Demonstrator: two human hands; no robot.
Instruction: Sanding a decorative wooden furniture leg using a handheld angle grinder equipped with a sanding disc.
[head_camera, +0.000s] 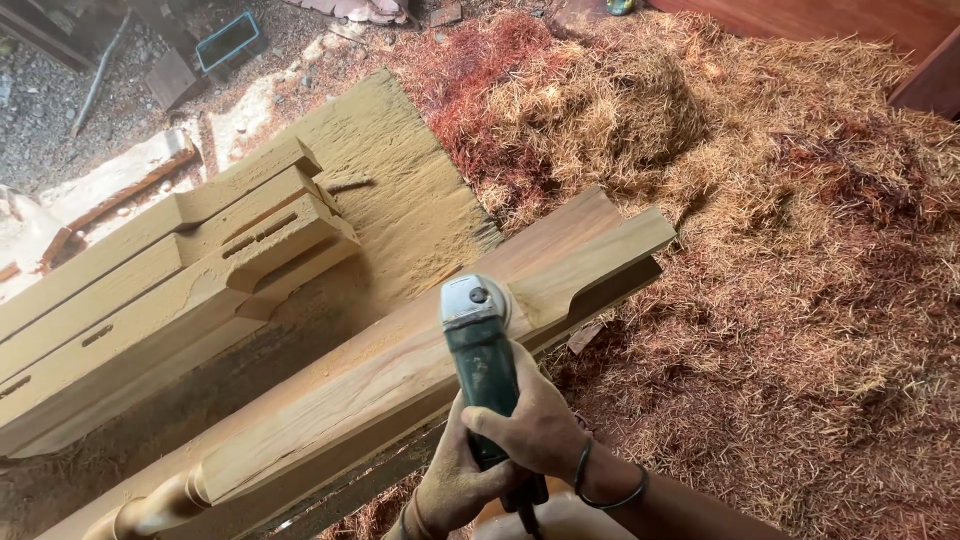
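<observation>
While both hands wrap the green body of the angle grinder (482, 345), its grey head sits flat on the top face of the long wooden post (400, 375), close to the curved notch near the post's far end. The right hand (530, 425) is closed around the grinder's barrel from above, thumb across the top; the left hand (455, 485) is clenched around the same barrel just below and to the left, so the two touch. The cord leaves the tool's tail between them. A dark bangle circles the right wrist.

To work this face well, I would judge that the disc should stay level with the wood rather than tipped on one edge, pressure should stay light and even, and the two-handed hold should be kept, since the notch edge beside the head could catch the disc.

The post lies diagonally across the view, its turned, rounded end at the lower left. Left of it, a stack of similar shaped timbers (170, 270) with narrow slots lies on a dust-covered slab (400, 180). Heaps of reddish and straw-coloured wood shavings (760, 230) cover the ground to the right.

One container shows: a small blue-rimmed rectangular tray (228, 42) on the gravel at the top left; it looks dark inside, and I cannot tell its contents.
</observation>
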